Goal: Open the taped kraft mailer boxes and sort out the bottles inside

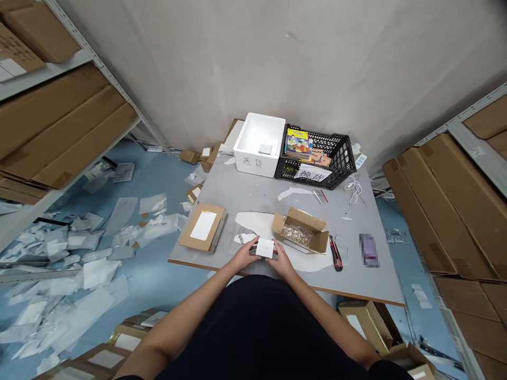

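Between my two hands, close to the table's front edge, is a small white box (265,247) with faint marks on its top. My left hand (248,254) grips its left side, and my right hand (280,257) closes on its right side. Just beyond my right hand stands an opened cardboard box (317,241), its flaps up and clear bubble wrap (297,234) inside. Torn white paper (253,220) lies under and around it. Right of that box rests a red and black utility knife (336,254).
A flat cardboard parcel (203,228) with a white label lies at left on the grey table (253,191). At the back stand a white foam bin (256,164) and a black crate (343,158) holding books (299,143). Cardboard-laden shelves flank both sides; paper scraps (91,237) litter the floor.
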